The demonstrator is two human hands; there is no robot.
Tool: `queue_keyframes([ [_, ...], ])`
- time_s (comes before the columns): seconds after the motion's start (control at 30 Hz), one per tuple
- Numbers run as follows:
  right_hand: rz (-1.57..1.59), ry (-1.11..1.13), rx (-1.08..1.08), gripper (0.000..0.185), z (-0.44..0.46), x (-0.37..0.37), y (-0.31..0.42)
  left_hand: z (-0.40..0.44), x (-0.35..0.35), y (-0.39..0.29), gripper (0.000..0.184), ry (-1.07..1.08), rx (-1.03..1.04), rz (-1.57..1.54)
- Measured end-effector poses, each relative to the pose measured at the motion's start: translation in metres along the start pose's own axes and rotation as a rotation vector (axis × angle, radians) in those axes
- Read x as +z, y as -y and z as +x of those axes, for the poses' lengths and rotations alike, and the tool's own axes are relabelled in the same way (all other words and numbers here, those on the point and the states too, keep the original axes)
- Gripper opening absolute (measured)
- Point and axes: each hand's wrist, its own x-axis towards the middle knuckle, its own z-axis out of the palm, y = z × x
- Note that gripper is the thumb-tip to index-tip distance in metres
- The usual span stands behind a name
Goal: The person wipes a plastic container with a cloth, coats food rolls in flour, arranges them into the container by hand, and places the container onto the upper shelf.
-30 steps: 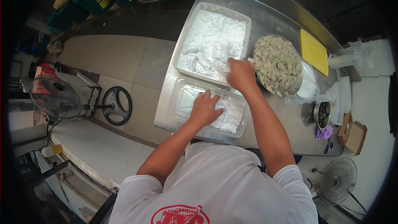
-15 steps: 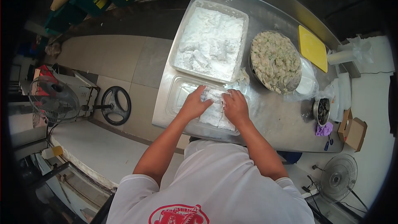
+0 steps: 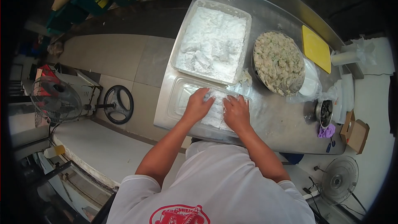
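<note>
Both hands are over a clear plastic container (image 3: 174, 103) at the table's front edge. Inside lie white, flour-coated pieces (image 3: 213, 118) in rows, packed toward its right side. My left hand (image 3: 198, 107) is at the left of the pieces, thumb and fingers apart, fingertips near the upper row. My right hand (image 3: 237, 114) has its fingers bent down around a floured piece at the upper right; the hand partly hides that piece. Just beyond stands a larger tub (image 3: 176, 54) of white flour with coated lumps (image 3: 202, 60) in it.
Right of the tub stands a round bowl heaped with pale mixture flecked green (image 3: 278, 62). A yellow board (image 3: 316, 49), a small metal pot (image 3: 324, 114), a purple cloth (image 3: 327, 131) and an open cardboard box (image 3: 355, 132) are farther right. A fan (image 3: 338, 180) stands below the table.
My left hand's fingers have drawn slightly away from the floured piece between the hands. My right hand stays at the upper right pieces. The whole view has shifted slightly.
</note>
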Motion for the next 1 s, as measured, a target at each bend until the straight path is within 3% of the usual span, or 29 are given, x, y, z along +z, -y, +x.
queue_keyframes([
  [0.13,0.04,0.165,0.067,0.032,0.014,-0.021,0.0,0.005,-0.01,-0.013,0.036,0.136,0.025,0.038],
  [0.2,0.263,-0.107,0.021,0.031,0.033,-0.025,-0.008,0.012,-0.022,-0.025,0.036,0.168,0.025,-0.007],
  [0.23,0.331,-0.163,0.017,0.032,0.049,-0.033,-0.01,0.015,-0.033,-0.035,0.035,0.224,0.096,0.128],
  [0.33,0.357,-0.16,0.146,0.032,0.1,-0.04,-0.021,0.04,-0.065,-0.059,0.033,0.264,0.253,0.288],
  [0.43,0.34,-0.22,0.058,0.036,0.141,-0.03,-0.021,0.096,-0.09,-0.075,0.036,0.172,0.387,0.455],
  [0.47,0.342,-0.221,0.047,0.036,0.152,-0.028,-0.015,0.12,-0.093,-0.065,0.045,0.143,0.449,0.491],
  [0.5,0.349,-0.094,0.042,0.035,0.161,-0.026,-0.006,0.136,-0.095,-0.064,0.059,0.18,0.318,0.664],
  [0.53,0.352,0.03,0.038,0.033,0.169,-0.024,0.003,0.152,-0.094,-0.059,0.059,0.172,0.318,0.666],
  [0.6,0.246,0.105,0.021,0.03,0.177,-0.004,0.014,0.176,-0.092,-0.05,0.072,0.502,0.184,0.852],
  [0.67,0.139,0.168,0.015,0.027,0.182,0.005,0.013,0.18,-0.085,-0.065,0.072,0.551,0.145,0.947],
  [0.73,0.127,0.206,-0.029,0.021,0.18,0.006,0.012,0.175,-0.083,-0.087,0.058,0.544,0.017,1.147],
  [0.87,0.266,0.371,0.046,0.029,0.185,-0.01,-0.009,0.174,-0.088,-0.088,0.057,0.617,0.033,1.15],
  [0.93,0.339,0.369,0.059,0.036,0.199,-0.017,-0.03,0.173,-0.094,-0.08,0.058,0.685,0.276,1.176],
  [1.0,0.509,0.193,-0.005,0.039,0.215,-0.025,-0.048,0.175,-0.098,-0.076,0.055,0.773,0.333,1.159],
])
